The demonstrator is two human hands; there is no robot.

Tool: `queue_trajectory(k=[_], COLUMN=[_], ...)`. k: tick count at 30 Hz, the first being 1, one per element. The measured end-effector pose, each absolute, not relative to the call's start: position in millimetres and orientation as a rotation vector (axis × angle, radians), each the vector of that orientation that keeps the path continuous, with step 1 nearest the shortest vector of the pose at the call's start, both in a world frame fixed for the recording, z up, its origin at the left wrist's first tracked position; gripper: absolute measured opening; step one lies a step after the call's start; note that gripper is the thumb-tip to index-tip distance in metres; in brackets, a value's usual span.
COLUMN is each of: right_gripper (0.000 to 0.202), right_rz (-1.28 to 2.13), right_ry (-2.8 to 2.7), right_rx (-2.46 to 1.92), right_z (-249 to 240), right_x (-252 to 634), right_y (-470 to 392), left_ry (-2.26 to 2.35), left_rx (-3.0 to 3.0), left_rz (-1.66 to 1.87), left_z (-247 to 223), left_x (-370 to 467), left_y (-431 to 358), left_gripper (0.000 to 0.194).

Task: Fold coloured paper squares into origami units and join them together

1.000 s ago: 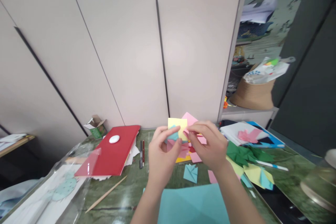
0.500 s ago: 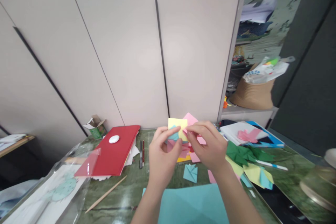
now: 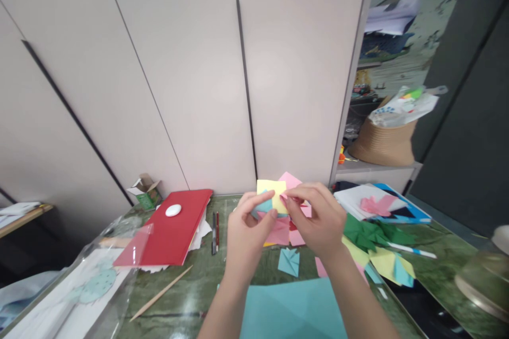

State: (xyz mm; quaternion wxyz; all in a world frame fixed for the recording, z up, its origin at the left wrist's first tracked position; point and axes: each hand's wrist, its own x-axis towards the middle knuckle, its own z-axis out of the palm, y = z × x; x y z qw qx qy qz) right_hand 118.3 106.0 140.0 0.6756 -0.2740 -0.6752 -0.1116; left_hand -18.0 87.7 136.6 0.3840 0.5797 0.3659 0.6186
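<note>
Between my two hands is a small folded paper [image 3: 280,204], yellow with a light blue part at its left. My left hand [image 3: 247,233] is closed on its left side, thumb in front and index finger across the blue part. At the right edge, my right hand [image 3: 317,218] pinches a pink bit of paper against or beside the yellow; whether the two are joined I cannot tell. Several pink papers [image 3: 278,231] lie behind and below the hands. A folded blue paper piece [image 3: 289,262] rests on the table just below them.
A large blue sheet [image 3: 292,310] lies in front of me. To the left are a red folder [image 3: 167,230], two pens [image 3: 215,230] and a pointed wooden stick [image 3: 161,294]. Green papers [image 3: 363,232], a white pen [image 3: 413,250] and a glass jar [image 3: 483,275] stand or lie right.
Both hands and the yellow paper have shifted very slightly to the right in view. The grip of each hand looks almost the same.
</note>
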Motion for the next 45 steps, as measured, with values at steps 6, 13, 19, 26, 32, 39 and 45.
queue_trajectory(k=[6,13,19,26,32,39,45], right_gripper=[0.020,0.020,0.019,0.018,0.018,0.018,0.017], right_rz=[-0.244,-0.238,-0.251,-0.323,-0.374,-0.382,-0.406], right_ry=[-1.490,-1.487,-1.504,-1.546,-1.572,-1.602,-1.623], right_rx=[-0.602,-0.594,-0.597,-0.618,-0.617,-0.606,-0.606], right_z=[141.4,141.3,141.6,140.4,141.3,140.9,140.6], right_x=[115.5,115.1,115.5,116.3,117.6,117.2,118.2], right_y=[105.6,105.3,104.5,106.1,106.3,106.9,107.2], left_ry=[0.909,0.935,0.969,1.021,1.060,1.052,1.032], left_rx=[1.457,1.478,1.514,1.604,1.644,1.649,1.618], left_rz=[1.574,1.583,1.591,1.614,1.610,1.625,1.637], left_z=[136.8,137.8,140.1,143.4,145.1,143.7,145.2], left_x=[-16.2,-17.5,-17.8,-18.3,-17.3,-17.6,-16.2], left_y=[87.1,86.3,85.0,81.8,80.2,79.5,78.7], left_gripper=[0.025,0.024,0.024,0.024,0.026,0.025,0.024])
